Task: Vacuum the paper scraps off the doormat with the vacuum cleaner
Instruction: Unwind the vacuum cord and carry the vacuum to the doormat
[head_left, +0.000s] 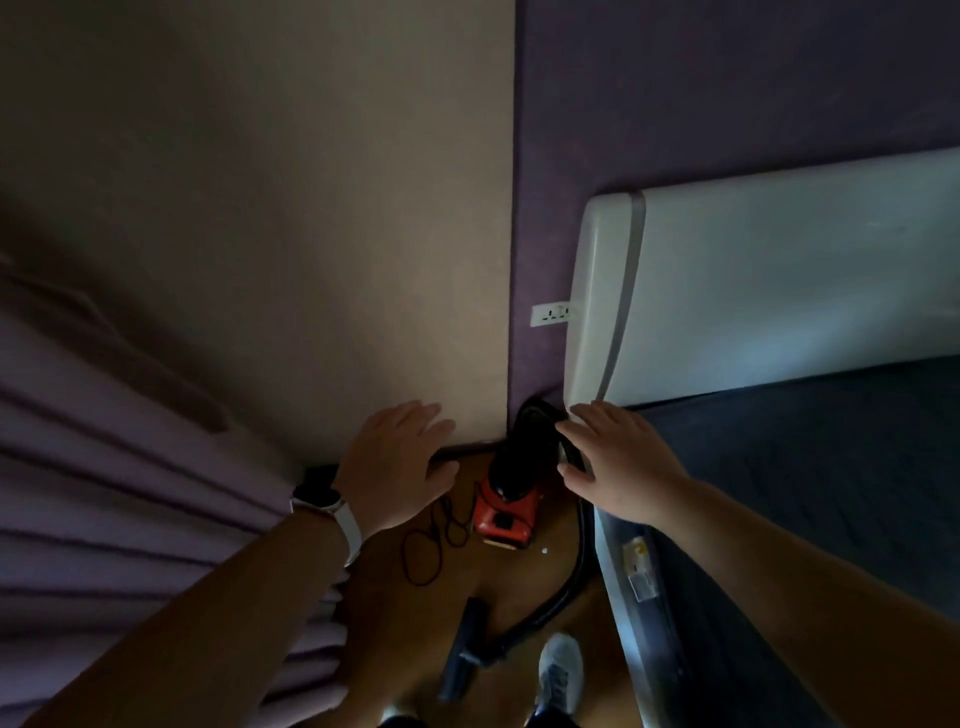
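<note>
A small red and black vacuum cleaner (506, 499) stands on the wooden floor in the room's corner. Its black hose (571, 577) curves along the bed's side down to a black nozzle (462, 660) lying on the floor by my shoe. A black power cord (431, 540) lies in loops left of the vacuum. My left hand (400, 462), with a watch on the wrist, hovers open to the left of the vacuum. My right hand (618, 462) is open, its fingertips at the vacuum's black top. No doormat or paper scraps are in view.
A bed with a white headboard (753, 291) and dark cover (831, 493) fills the right. Pleated curtains (130, 467) hang at the left. A wall socket (551, 313) sits on the purple wall beside the headboard. My white shoe (560, 675) stands on the floor.
</note>
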